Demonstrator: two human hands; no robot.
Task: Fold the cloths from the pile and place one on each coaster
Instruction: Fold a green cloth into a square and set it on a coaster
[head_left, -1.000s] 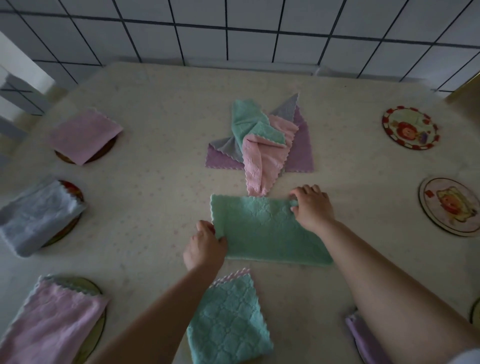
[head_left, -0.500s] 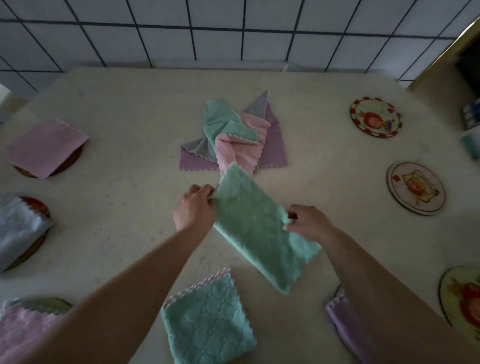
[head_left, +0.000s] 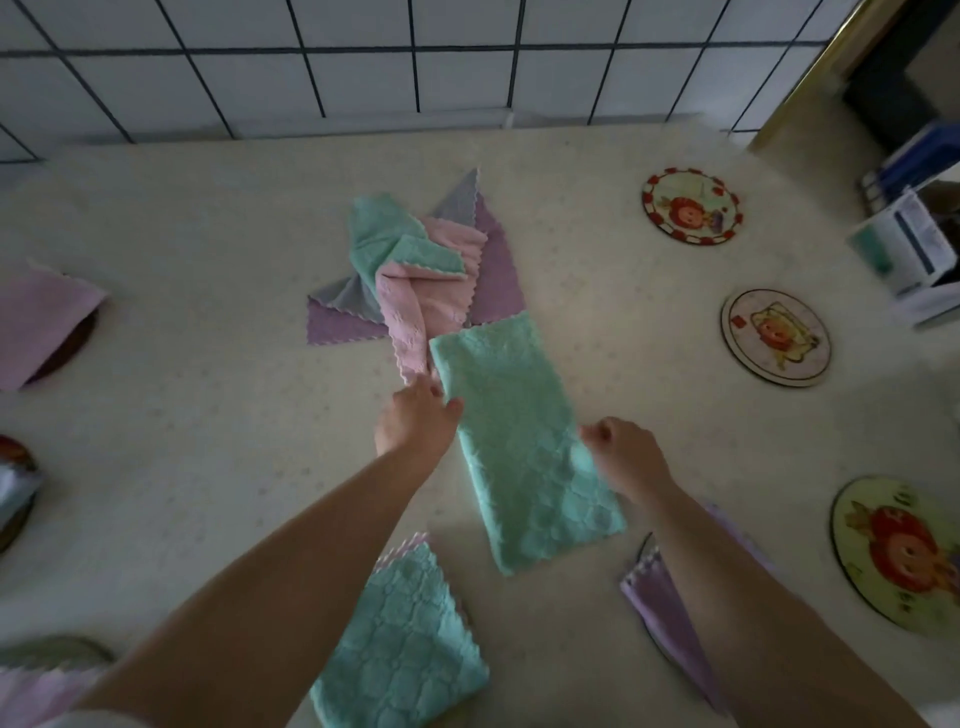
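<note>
Your left hand (head_left: 418, 421) is at the left long edge of the green cloth (head_left: 519, 447), with the fingers curled onto that edge. Your right hand (head_left: 626, 457) is at the right long edge, and its fingers pinch the cloth there. The green cloth is folded into a long strip. It lies on the table (head_left: 208, 415) in front of you, tilted, with its far end near the pile (head_left: 415, 270).

The pile sits in the middle of the table. It has a green cloth, a pink one, a grey one and a purple one, all mixed up.

Three coasters on the right side have no cloth on them. The far coaster (head_left: 691, 205) has a red edge and a cartoon face. The middle coaster (head_left: 776, 338) shows a yellow cartoon and a small red mark, but it is too blurry to read. The near coaster (head_left: 898, 551) shows a red cartoon face with dark marks by its rim, which are also too blurry to read.

A folded teal cloth (head_left: 400, 644) lies close to you, under your left arm. A folded purple cloth (head_left: 670, 613) lies on a coaster under your right arm. A folded pink cloth (head_left: 41, 327) lies on a dark coaster at the far left.

A white box (head_left: 909, 244) stands off the table at the right. Its writing is too small to read.
</note>
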